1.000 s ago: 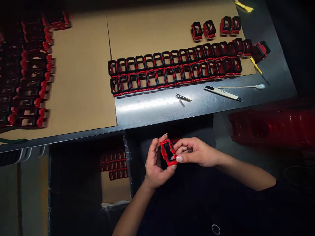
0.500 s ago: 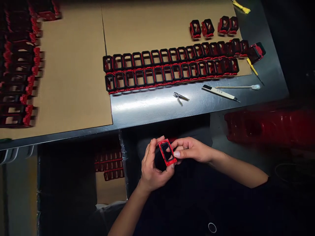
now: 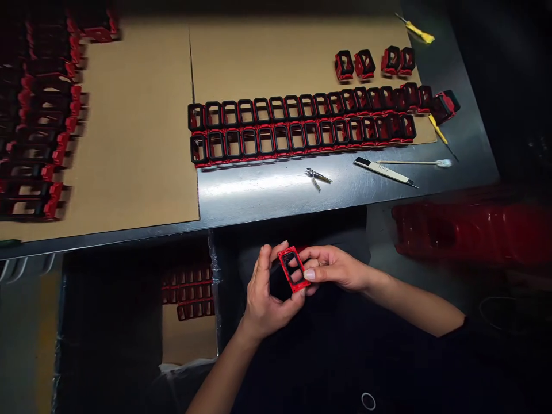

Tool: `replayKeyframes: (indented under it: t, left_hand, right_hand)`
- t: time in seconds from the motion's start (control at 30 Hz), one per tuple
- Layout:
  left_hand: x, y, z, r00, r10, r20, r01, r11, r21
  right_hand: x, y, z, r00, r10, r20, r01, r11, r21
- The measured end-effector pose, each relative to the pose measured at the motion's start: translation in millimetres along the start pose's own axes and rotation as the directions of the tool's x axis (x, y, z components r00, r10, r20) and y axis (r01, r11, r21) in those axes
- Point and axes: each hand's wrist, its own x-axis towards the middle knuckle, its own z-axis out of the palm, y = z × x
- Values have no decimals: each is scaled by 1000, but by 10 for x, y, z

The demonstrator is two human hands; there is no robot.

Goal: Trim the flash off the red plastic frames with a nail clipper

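Observation:
Between my two hands, in front of the table edge, is a red rectangular frame with a black inner rim. My left hand grips its left side and lower end between thumb and fingers. My right hand pinches its right side, the thumb on the near face. Fingers of the right hand show through the frame's opening. Beyond my hands, two long rows of similar red and black frames stand on brown cardboard.
On the metal table lie nail clippers, a white pen-shaped tool, a cotton-tipped stick and yellow-handled tools. More frames fill the left side. An open box below holds further frames. A red stool-like object stands right.
The camera view has shifted slightly, so the table sits a little lower. More of my right fingers now shows through the frame's opening. Both hands keep their hold.

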Motion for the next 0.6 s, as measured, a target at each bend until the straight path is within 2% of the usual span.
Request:
replayKeyframes:
  t: [0.17, 0.27, 0.33, 0.4, 0.43, 0.47, 0.5, 0.57, 0.6]
  left_hand:
    - [-5, -34, 29, 999, 20, -30, -21, 1000, -7]
    - [-6, -36, 12, 999, 15, -38, -16, 1000, -21]
    - [-4, -19, -26, 998, 22, -56, -24, 999, -22]
    - [1, 17, -88, 995, 28, -92, -29, 1000, -8]
    - [6, 42, -127, 993, 16, -113, -16, 1000, -2]
    - [10, 69, -171, 991, -16, -130, 16, 1000, -2]
    - [14, 97, -220, 988, -72, -138, 71, 997, -10]
    - [9, 140, -329, 970, -227, -85, 223, 973, -53]
    - [-9, 146, -391, 952, -306, -16, 304, 950, -71]
  right_hand:
    - [36, 3, 28, 998, -37, -54, 37, 999, 13]
    - [61, -3, 14, 995, -67, -72, 65, 997, -35]
    - [63, -33, 3, 991, -102, -82, 90, 987, -135]
    - [60, -90, 1, 980, -184, -78, 147, 928, -343]
    - [65, -128, 6, 966, -252, -50, 197, 852, -485]
    - [81, -169, 16, 944, -329, 5, 259, 735, -626]
    - [111, -208, 33, 912, -400, 88, 327, 583, -744]
    - [215, -263, 94, 832, -470, 294, 451, 265, -853]
    - [285, -272, 140, 798, -461, 388, 500, 146, -854]
